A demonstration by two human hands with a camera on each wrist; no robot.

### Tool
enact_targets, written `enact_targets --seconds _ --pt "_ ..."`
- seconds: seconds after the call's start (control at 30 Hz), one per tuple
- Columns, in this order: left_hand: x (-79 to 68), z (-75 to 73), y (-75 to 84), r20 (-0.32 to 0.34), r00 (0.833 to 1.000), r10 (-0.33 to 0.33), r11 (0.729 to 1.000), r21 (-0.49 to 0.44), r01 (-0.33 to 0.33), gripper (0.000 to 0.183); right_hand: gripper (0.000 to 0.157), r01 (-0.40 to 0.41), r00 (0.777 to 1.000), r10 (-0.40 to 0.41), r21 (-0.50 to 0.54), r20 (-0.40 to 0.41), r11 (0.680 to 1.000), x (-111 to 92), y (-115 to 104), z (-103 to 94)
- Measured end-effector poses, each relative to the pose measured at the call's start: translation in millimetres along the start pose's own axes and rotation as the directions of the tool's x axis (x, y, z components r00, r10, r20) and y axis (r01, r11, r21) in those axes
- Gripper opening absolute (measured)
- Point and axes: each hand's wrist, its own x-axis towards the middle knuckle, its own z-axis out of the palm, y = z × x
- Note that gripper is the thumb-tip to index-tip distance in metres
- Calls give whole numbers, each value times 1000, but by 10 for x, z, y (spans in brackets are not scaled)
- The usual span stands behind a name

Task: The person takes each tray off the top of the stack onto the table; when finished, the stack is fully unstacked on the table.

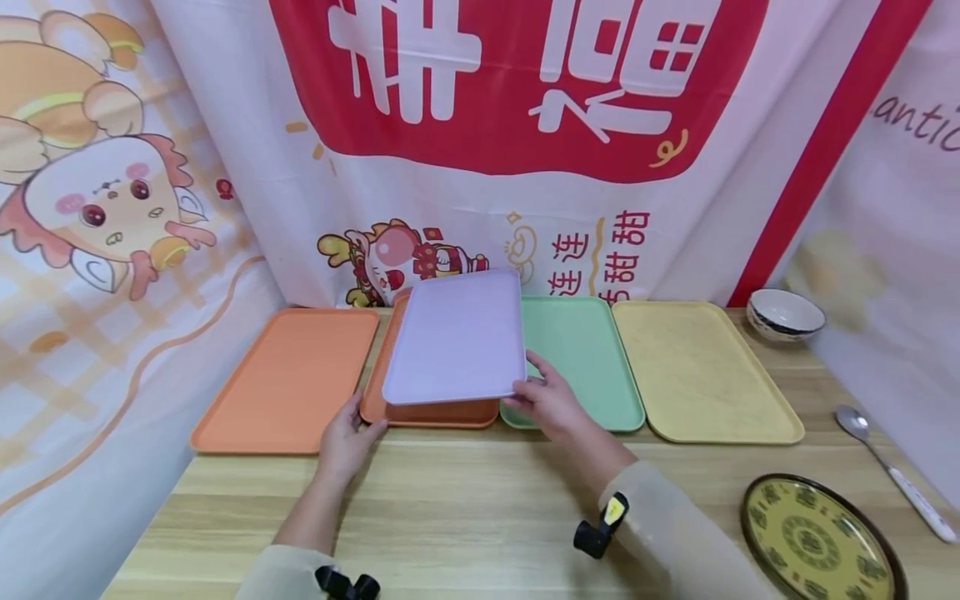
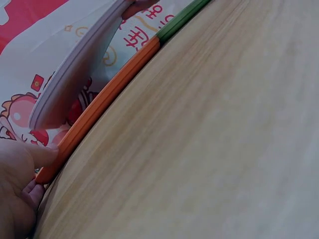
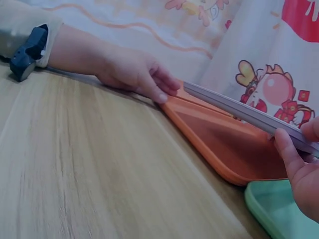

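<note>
A lavender tray point(image 1: 459, 342) is raised and tilted above a darker orange tray point(image 1: 420, 414) on the table. My right hand point(image 1: 551, 400) pinches the lavender tray at its near right corner, thumb and fingers on either side of the rim. My left hand point(image 1: 347, 442) grips the darker orange tray's near left corner; in the left wrist view the thumb point(image 2: 45, 155) lies on the rim and fingertips point(image 2: 34, 191) show below it. Most of the darker orange tray's surface is hidden under the lavender one in the head view.
A lighter orange tray point(image 1: 288, 379) lies at the left. To the right are a green tray point(image 1: 577, 358) and a yellow tray point(image 1: 705, 375). A bowl point(image 1: 785, 315), a spoon point(image 1: 892, 475) and a patterned round plate point(image 1: 821, 542) occupy the right side. Printed curtains point(image 1: 247, 167) hang behind the table.
</note>
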Motion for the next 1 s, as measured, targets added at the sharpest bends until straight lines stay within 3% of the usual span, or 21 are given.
enact_targets --seconds 0.3,0.6,0.8,1.0 --pt "6 -13 1 10 1000 -11 1000 15 11 74 69 51 998 -50 -7 42 999 -211 -227 -381" --pt "-15 -42 23 39 999 -38 999 19 37 72 68 71 997 -71 -8 25 997 -468 -422 -734" --pt "-11 -45 26 43 998 -50 998 27 49 73 68 62 998 -65 -113 -27 992 -595 -518 -966" --pt "-11 -34 32 44 998 -50 998 35 48 72 69 50 993 -74 -254 -87 966 -672 -545 -1175"
